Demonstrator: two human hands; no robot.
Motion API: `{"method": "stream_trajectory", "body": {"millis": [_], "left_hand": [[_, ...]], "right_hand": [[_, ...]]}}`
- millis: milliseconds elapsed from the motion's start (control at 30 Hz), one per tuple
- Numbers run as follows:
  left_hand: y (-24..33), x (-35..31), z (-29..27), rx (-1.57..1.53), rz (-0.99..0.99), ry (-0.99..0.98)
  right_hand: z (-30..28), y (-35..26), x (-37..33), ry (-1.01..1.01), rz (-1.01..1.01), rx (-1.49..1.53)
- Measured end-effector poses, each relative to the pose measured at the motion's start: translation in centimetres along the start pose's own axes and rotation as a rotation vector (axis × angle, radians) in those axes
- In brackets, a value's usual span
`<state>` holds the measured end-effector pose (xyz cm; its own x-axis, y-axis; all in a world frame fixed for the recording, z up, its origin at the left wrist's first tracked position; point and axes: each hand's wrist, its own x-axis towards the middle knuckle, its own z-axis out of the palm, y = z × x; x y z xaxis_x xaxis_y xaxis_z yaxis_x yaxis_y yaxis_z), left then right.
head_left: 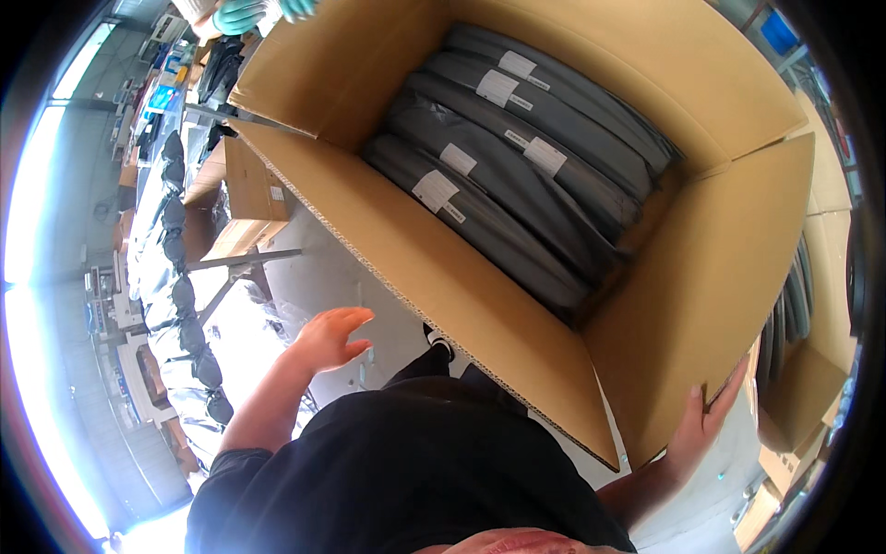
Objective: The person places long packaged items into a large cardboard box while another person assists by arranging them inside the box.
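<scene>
The right hand [701, 427] clasped the flap [697, 286] of a cardboard carton [600, 69], likely heavy, best lifted underneath; the left hand [330, 340] hung half-spread, empty.

One big cardboard box [461, 286] in front holds what look like five grey bags [503, 171], with five large white labels [436, 189] among them. One left hand [332, 342] and one right hand [700, 432] show, plus two teal gloves [238, 17] and one shoe [440, 344].
</scene>
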<state>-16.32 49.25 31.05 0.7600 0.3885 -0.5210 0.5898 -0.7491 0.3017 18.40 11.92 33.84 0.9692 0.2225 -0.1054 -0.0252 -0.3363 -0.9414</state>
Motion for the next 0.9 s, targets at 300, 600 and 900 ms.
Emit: {"method": "stream_trajectory", "body": {"millis": [300,600,900], "left_hand": [[-0.1,0.3,-0.5,-0.044,-0.016,-0.014],[-0.6,0.8,1.0,-0.040,-0.086,-0.118],[0.4,0.8,1.0,-0.038,-0.075,-0.114]], "right_hand": [[-0.3,0.2,-0.1,-0.011,-0.041,0.014],[0.0,0.0,0.3,-0.028,-0.074,-0.027],[-0.7,0.5,0.3,-0.036,-0.093,-0.053]]}}
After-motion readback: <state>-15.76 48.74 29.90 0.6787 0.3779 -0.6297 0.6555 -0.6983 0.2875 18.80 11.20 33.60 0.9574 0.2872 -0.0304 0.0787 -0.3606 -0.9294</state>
